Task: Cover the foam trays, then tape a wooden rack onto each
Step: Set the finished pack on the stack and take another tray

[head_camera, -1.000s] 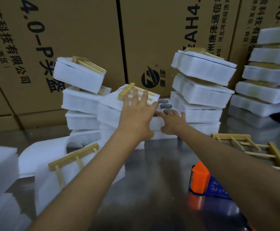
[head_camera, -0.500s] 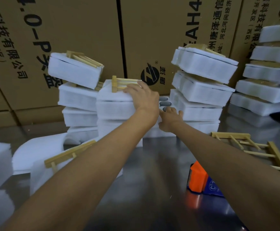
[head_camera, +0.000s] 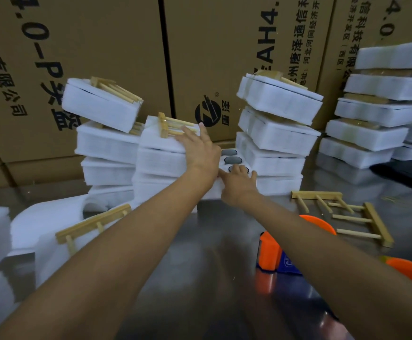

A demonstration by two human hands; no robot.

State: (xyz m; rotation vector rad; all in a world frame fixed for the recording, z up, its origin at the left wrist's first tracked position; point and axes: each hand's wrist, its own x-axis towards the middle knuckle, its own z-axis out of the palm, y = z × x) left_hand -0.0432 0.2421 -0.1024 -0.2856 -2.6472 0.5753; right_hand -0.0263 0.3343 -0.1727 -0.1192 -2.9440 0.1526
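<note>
Foam is the main material on view: white, soft-looking, finely ribbed on its cut sides, shaped into thick rectangular trays with thin flat lids. Five stacks stand along a wall of brown cardboard cartons (head_camera: 116, 45) printed with black characters. The middle stack (head_camera: 160, 173) carries a covered tray (head_camera: 162, 141) on top with a wooden rack (head_camera: 173, 125) lying on its lid; the rack is pale wood, two flat rails joined by thin round dowels. The left hand (head_camera: 198, 149) rests flat on that lid, fingers straight and spread, fingertips touching the rack. Just right of it, lower down, sits an uncovered foam tray (head_camera: 234, 157) showing three round dark wells. The right hand (head_camera: 238, 184) touches this tray's near edge with straight, slightly spread fingers, holding nothing. The left stack (head_camera: 106, 143) has a tilted taped tray on top; the right stack (head_camera: 276, 133) counts four trays, leaning, with clear tape glinting on them. Two further stacks (head_camera: 384, 106) stand far right. Two loose racks show: one (head_camera: 344, 214) flat on the shiny steel bench (head_camera: 200, 278) to the right, one (head_camera: 92, 224) lying on curved loose foam sheets (head_camera: 43, 224) at left. An orange and blue tape dispenser (head_camera: 273, 253) sits between the forearms.
</note>
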